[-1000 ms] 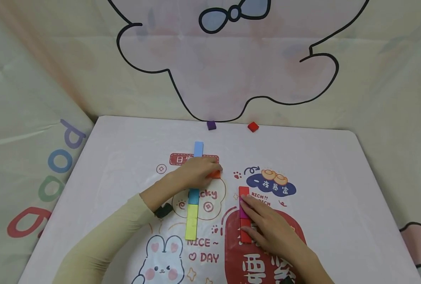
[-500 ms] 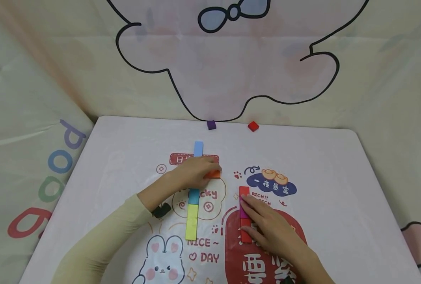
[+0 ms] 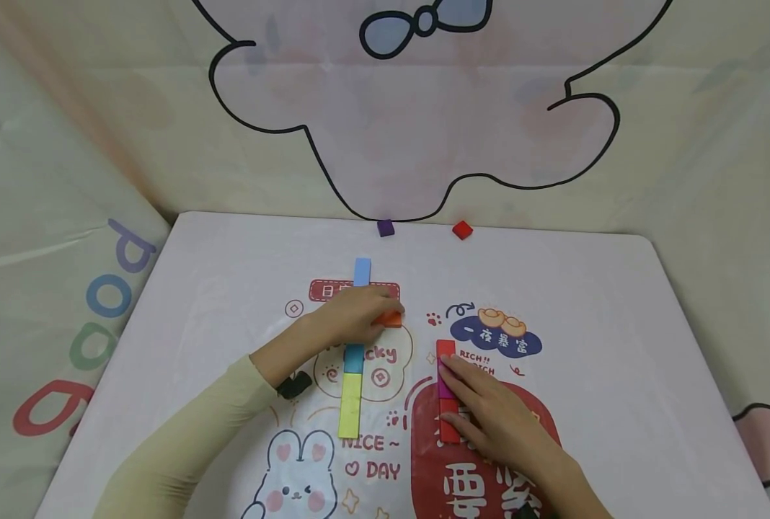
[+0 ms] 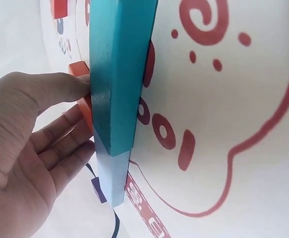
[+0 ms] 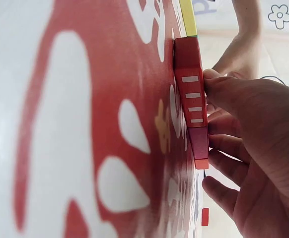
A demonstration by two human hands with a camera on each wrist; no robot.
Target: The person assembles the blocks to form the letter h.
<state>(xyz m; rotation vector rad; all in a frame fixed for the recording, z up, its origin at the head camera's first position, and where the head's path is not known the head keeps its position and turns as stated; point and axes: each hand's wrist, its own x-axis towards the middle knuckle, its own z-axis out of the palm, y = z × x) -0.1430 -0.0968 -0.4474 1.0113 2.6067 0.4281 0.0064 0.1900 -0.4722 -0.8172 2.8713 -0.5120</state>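
My left hand (image 3: 355, 315) pinches an orange block (image 3: 391, 319) between thumb and fingers. Right alongside, in the left wrist view, runs a long teal block (image 4: 117, 74) with a light blue block (image 4: 110, 171) at its far end. A yellow block (image 3: 350, 405) continues that row toward the front in the head view. To the right, the fingers of my right hand (image 3: 489, 411) touch a second row: a red block (image 3: 445, 347), a magenta block (image 3: 445, 391) and another red block (image 3: 449, 430). In the right wrist view, the thumb lies against the near red block's side.
A small purple block (image 3: 386, 228) and a small red block (image 3: 462, 230) lie at the back edge of the white table (image 3: 573, 288). Its cover carries printed drawings and lettering. A fabric backdrop (image 3: 424, 130) rises behind, with another on the left.
My left wrist has shifted very slightly to the left while the hand keeps its grip. The right hand and both rows of blocks stay where they were.
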